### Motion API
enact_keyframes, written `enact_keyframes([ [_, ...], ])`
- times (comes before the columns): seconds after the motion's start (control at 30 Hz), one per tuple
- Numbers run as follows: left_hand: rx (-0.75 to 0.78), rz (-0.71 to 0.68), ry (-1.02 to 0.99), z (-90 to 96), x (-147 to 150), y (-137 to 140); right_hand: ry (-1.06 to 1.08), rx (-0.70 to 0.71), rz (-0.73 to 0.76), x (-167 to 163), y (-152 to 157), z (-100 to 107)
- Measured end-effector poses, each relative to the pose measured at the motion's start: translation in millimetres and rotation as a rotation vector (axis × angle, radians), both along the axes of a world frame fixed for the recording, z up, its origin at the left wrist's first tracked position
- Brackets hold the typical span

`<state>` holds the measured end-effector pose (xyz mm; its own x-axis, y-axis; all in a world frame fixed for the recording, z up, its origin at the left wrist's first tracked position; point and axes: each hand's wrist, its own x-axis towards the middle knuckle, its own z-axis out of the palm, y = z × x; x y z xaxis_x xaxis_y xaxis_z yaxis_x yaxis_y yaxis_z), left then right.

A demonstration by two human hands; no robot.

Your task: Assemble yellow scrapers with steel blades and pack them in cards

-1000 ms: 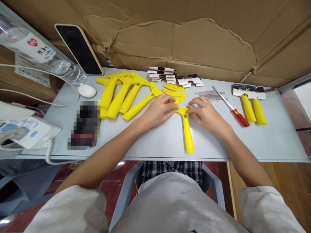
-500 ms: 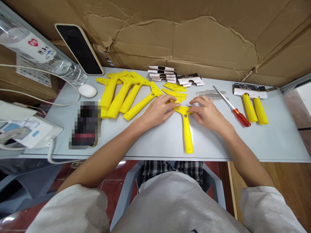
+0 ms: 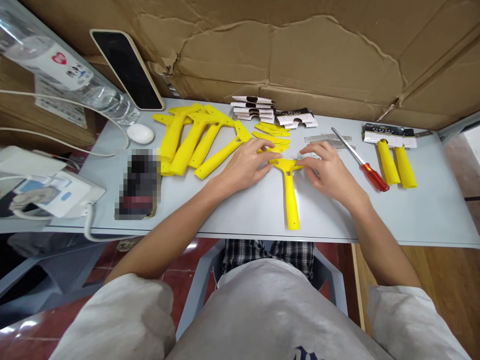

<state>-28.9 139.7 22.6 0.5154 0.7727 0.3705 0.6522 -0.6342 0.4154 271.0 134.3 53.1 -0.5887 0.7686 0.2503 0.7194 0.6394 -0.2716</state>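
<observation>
A yellow scraper handle (image 3: 290,195) lies flat before me, its wide head pointing away and its grip toward the table edge. My left hand (image 3: 245,165) is closed at the left end of that head, fingertips against it. At the right end, my right hand (image 3: 324,167) pinches the head with bent fingers, the forefinger raised a little. Just beyond the left hand are several thin yellow plates (image 3: 272,131). Flat metal blades (image 3: 318,138) lie past the right hand, beside a screwdriver (image 3: 369,172) with a red handle.
Several yellow handles (image 3: 208,142) are piled left of the hands. Folded card sleeves (image 3: 255,107) stand at the back, near a cardboard wall (image 3: 292,55). Two scrapers (image 3: 390,162) with covered heads lie right. A phone (image 3: 127,70), bottle (image 3: 67,70), white egg-shaped object (image 3: 140,133) and power strip (image 3: 71,192) stand left.
The whole view has shifted slightly. My right fingers have spread a little at the head's right end, while the left hand stays at the other end. The handle remains lying between them.
</observation>
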Motion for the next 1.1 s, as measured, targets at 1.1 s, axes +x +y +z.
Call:
enact_keyframes([
  [1.1, -0.197, 0.349, 0.324, -18.9, 43, -117, -0.278, -0.185, -0.303, -10, -101, -51],
])
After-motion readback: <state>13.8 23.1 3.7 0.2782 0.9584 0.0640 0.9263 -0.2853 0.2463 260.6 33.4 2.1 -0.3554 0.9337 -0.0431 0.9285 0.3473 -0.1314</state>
